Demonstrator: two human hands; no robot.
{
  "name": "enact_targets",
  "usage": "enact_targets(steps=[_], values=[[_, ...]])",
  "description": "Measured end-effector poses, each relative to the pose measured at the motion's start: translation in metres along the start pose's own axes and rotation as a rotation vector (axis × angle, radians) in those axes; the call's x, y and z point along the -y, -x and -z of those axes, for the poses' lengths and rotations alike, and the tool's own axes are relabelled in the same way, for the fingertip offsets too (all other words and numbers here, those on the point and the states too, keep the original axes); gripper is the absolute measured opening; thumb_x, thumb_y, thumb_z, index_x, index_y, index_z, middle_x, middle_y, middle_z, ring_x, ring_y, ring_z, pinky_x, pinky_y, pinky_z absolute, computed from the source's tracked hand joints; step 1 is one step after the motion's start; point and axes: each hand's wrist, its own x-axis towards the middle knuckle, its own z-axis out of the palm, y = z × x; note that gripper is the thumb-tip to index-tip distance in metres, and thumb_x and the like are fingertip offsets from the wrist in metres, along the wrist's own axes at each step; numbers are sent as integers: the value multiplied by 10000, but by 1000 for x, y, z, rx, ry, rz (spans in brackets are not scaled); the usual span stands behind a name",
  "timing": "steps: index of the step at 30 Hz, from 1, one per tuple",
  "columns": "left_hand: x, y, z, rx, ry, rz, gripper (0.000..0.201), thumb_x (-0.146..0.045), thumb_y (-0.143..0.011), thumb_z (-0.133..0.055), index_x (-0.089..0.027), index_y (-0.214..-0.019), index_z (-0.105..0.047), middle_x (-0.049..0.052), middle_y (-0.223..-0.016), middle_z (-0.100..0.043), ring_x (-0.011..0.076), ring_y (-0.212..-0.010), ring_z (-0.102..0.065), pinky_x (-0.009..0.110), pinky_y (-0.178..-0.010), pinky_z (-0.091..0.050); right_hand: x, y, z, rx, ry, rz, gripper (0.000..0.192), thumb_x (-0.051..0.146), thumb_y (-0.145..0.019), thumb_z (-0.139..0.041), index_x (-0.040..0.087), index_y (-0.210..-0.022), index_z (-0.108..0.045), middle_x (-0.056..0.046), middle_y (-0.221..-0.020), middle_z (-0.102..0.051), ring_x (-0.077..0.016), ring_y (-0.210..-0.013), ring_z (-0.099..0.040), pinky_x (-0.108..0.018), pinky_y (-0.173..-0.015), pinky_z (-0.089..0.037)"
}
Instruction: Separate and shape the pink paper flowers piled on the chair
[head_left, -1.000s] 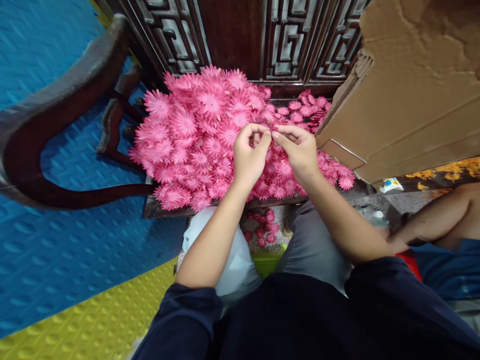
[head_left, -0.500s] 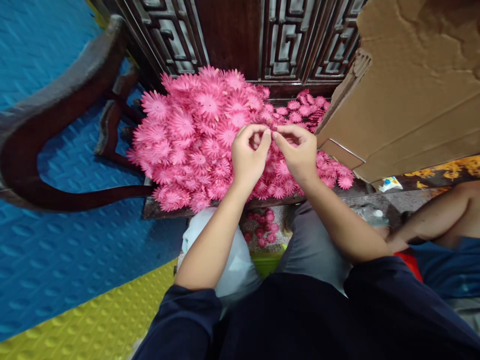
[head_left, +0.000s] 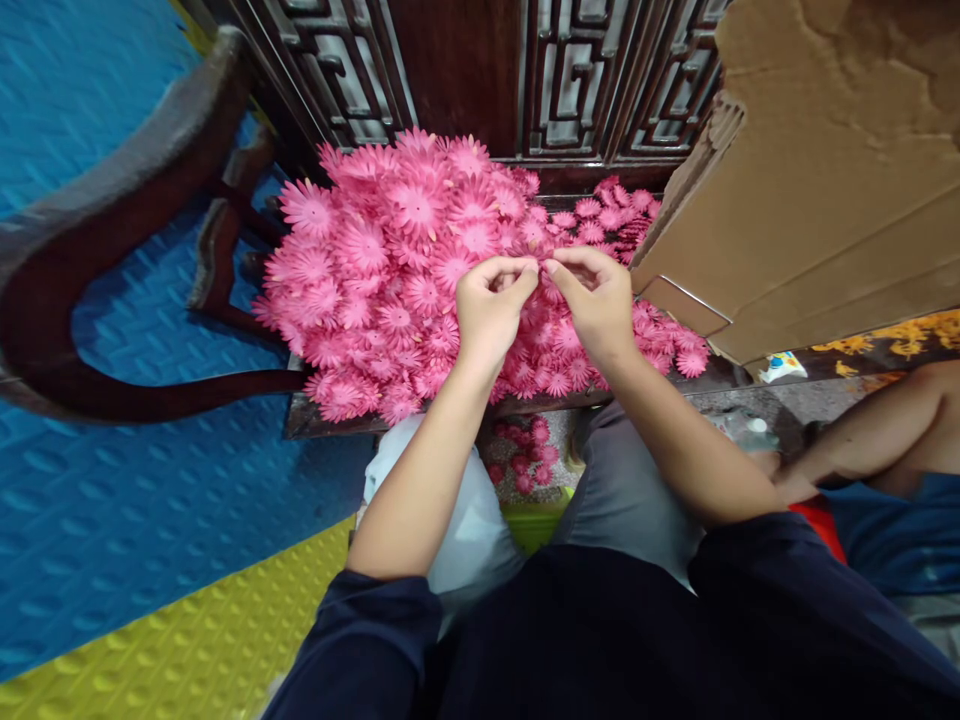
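Observation:
A large heap of pink artificial flowers (head_left: 375, 270) with thin pointed petals lies on a dark wooden bench. Over the heap's right part, my left hand (head_left: 491, 300) is closed, thumb and index finger pinched together. My right hand (head_left: 596, 300) faces it in the same kind of pinch, the fingertips a small gap apart. Between them a pink flower (head_left: 537, 250) shows, held by both hands; its petals blend with the heap behind, and its centre is mostly hidden by my fingers.
Smaller pink flowers (head_left: 607, 215) lie behind on the right. A big cardboard sheet (head_left: 832, 190) stands at the right, before orange pieces (head_left: 911, 335). A curved wooden armrest (head_left: 37, 300) is at the left. Another person's leg (head_left: 877, 425) is at the right, near a plastic bottle (head_left: 750, 430).
My left hand has shifted slightly left and its fingers have straightened a little, widening the gap between the fingertips. My right hand has barely moved.

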Motion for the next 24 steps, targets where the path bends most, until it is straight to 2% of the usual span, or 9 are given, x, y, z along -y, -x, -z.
enact_targets(steps=[6,10,14,20,24], values=[[1,-1,0,-3,21,-11,134,-68,-691,-653,-189,-645,-689,-57,-563,-588,50,-542,-488,191,-605,-423,-4,-2,1,30,-126,-127,327,488,-583,-742,235,-770,-653,19,-824,-693,-133,-806,-649,-347,-851,-535],[-4,-1,2,22,89,62,142,-68,-695,-662,-196,-638,-684,-40,-654,-663,68,-641,-577,202,-686,-479,-6,-6,6,70,-131,-120,300,482,-636,-711,249,-817,-657,25,-855,-688,-128,-811,-641,-342,-822,-530],[-4,-3,4,119,90,105,115,-102,-729,-661,-204,-687,-693,-17,-808,-713,109,-838,-646,237,-797,-509,-6,-9,10,92,-141,-134,279,489,-667,-686,267,-835,-665,38,-862,-682,-108,-760,-621,-310,-750,-527],[-1,-4,5,127,136,123,122,-110,-750,-658,-214,-704,-702,-15,-841,-721,122,-877,-657,256,-812,-526,-7,-10,10,136,-195,-172,291,498,-674,-678,265,-847,-662,37,-845,-664,-92,-721,-598,-293,-735,-530],[-3,-2,4,147,115,83,109,-140,-776,-641,-220,-740,-705,-9,-854,-719,111,-877,-652,242,-822,-518,-7,-11,11,127,-174,-170,302,511,-685,-663,264,-858,-653,33,-857,-659,-92,-725,-599,-285,-723,-537]])
